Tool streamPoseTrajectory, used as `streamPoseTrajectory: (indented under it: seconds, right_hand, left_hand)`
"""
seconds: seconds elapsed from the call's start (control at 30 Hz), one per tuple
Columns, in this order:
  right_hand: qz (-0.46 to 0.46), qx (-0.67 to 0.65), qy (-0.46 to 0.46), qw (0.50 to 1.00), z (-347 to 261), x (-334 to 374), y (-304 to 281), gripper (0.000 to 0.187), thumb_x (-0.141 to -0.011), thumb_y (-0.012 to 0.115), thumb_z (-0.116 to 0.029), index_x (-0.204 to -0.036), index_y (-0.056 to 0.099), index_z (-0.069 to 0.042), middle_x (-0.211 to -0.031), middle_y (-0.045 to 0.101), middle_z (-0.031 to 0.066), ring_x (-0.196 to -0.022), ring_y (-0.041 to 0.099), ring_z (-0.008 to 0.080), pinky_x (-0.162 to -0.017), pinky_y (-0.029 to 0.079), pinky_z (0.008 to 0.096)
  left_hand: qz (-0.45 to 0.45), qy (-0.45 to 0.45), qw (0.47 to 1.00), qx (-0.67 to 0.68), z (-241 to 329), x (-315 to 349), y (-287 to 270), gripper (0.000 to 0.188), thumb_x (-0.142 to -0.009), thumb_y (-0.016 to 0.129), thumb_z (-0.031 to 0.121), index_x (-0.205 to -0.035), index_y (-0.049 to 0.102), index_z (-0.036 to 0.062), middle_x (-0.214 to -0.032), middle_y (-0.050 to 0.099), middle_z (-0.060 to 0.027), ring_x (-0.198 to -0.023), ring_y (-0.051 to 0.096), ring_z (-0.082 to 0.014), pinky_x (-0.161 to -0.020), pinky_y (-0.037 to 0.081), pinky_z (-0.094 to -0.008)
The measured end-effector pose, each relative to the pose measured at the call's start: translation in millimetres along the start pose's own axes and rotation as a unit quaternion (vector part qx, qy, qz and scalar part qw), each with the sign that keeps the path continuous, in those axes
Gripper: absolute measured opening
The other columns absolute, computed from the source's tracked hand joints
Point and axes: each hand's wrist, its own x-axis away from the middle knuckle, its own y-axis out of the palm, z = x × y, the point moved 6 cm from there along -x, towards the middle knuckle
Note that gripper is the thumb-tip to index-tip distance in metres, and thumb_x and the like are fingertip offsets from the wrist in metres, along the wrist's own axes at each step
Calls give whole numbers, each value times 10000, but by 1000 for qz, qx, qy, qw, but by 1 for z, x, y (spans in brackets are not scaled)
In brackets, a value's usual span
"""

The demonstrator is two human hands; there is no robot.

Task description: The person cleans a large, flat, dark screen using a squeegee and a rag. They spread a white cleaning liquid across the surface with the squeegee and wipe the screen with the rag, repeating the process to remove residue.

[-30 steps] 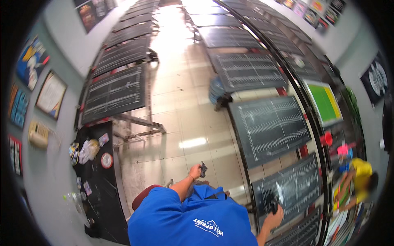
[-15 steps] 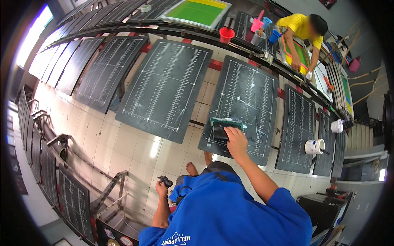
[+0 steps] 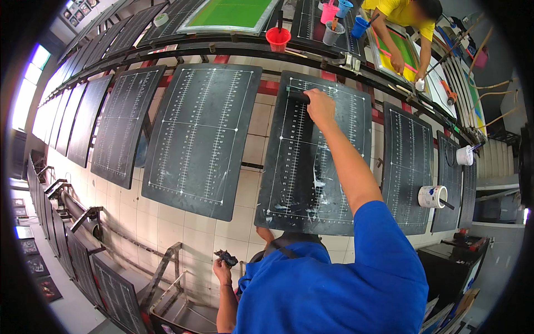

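Observation:
My right hand [image 3: 321,108] is closed on the black handle of a squeegee [image 3: 298,97], near the far edge of a dark printing board [image 3: 339,150] marked with white rulers and a frame line. A darker strip runs down the board's left half below the tool, and whitish smears [image 3: 318,182] show near its middle and near edge. Part of the squeegee's blade is hidden by the hand and handle. Low on the left, my left hand [image 3: 222,271] grips a crumpled black rag [image 3: 226,257], held out beside my body over the tiled floor.
Similar boards stand either side, one on the left [image 3: 200,139] and one on the right [image 3: 406,167] bearing a white paint tub [image 3: 431,196]. Behind the rail sit a red cup [image 3: 278,40] and a green screen frame [image 3: 231,14]. A person in yellow [image 3: 397,16] works at the back right.
My right hand has pushed the squeegee from the board's near part to its far edge, leaving a darker strip. My left hand still holds the rag. The view has shifted.

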Motion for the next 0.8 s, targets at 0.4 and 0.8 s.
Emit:
streamPoseTrajectory:
  seconds: [0.4, 0.8]
  right_hand:
    - [-130, -76, 5, 989, -35, 104, -47, 356, -763, 672, -62, -1107, 690, -155, -1095, 663, 60, -1028, 640, 285, -833, 527, 440]
    - [-72, -1, -64, 995, 18, -5, 1, 331, -783, 617, -12, -1063, 725, -151, -1039, 693, 60, -988, 653, 293, -820, 525, 434]
  left_hand:
    - [-10, -48, 998, 35, -9, 9, 34, 216, -943, 497, 28, -1125, 561, -68, -1015, 642, -155, -832, 677, -203, -691, 622, -334]
    - [1, -28, 999, 30, -27, 8, -3, 199, -933, 509, 36, -1094, 579, -56, -1008, 639, -144, -856, 671, -203, -659, 612, -331]
